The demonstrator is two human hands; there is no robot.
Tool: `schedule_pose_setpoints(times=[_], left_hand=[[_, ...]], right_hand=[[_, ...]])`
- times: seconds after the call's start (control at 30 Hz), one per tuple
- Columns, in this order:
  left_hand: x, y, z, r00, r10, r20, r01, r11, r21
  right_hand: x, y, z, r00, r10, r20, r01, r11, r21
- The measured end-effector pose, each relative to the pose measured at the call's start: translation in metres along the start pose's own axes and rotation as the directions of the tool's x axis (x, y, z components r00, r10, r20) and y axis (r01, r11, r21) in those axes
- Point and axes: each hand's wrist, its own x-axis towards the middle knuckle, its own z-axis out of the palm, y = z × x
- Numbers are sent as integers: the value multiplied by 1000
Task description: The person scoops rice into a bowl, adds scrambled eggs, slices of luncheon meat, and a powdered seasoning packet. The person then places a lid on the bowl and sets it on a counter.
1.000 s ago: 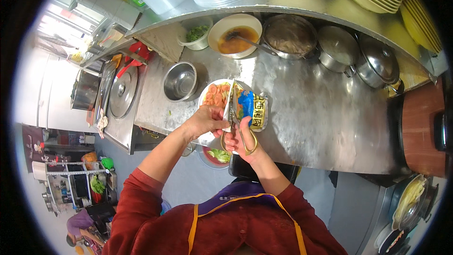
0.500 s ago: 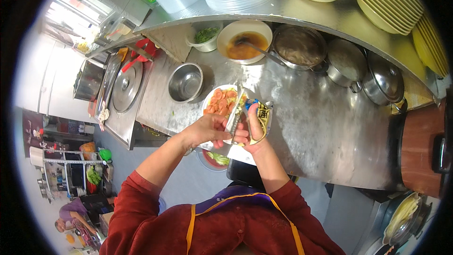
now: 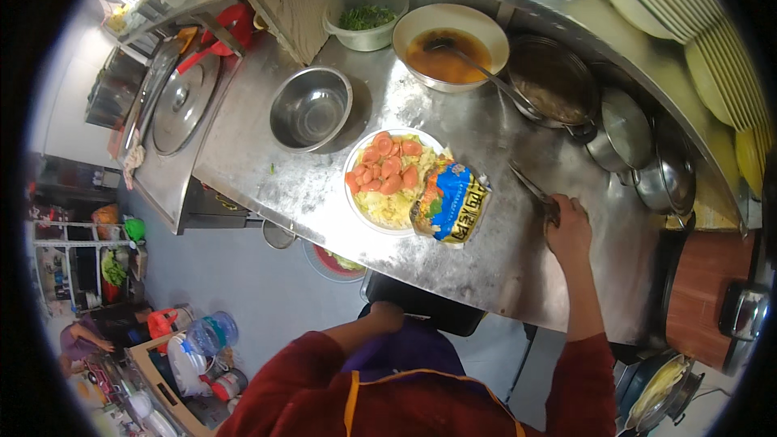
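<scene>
On the metal counter stands a white plate (image 3: 362, 212) with pale yellow-green shredded food and pinkish-orange sausage slices (image 3: 390, 163) heaped on top. A blue and yellow printed food packet (image 3: 455, 204) leans over the right side of the plate. To the right of the packet, my right hand (image 3: 569, 225) is closed around the handle of a knife (image 3: 530, 184), low over the counter, with the blade pointing away and to the left. Down by the purple apron is my left hand (image 3: 384, 317), off the food; its fingers are too hidden to read.
Behind the plate sit a steel bowl (image 3: 312, 109), a tub of chopped greens (image 3: 366, 18), and a bowl of brown broth (image 3: 451, 48) with a ladle. Several pots (image 3: 619, 129) line the back right under a shelf (image 3: 566, 0) of stacked plates.
Both hands have parted and left the plate. My right hand has moved right with the knife, and my left has drawn back to the apron. The view has shifted.
</scene>
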Motion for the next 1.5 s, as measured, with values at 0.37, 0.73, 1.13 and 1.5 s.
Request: schedule_pose_setpoints(times=[0.37,0.73,1.13,1.5], left_hand=[[132,1,42,857,-254,-448,63,915,-398],[-122,34,-98,420,-437,-795,-746,333,-577],[-176,-28,-205,337,-328,-883,-791,411,-454],[-168,-4,-187,633,-143,-760,-763,52,-645]], right_hand=[[52,-112,6,868,-468,167,232,678,697],[-4,-76,2,862,-478,168,26,373,927],[-53,-140,16,931,-279,234,-113,389,914],[-55,-169,22,805,-537,254,61,500,864]])
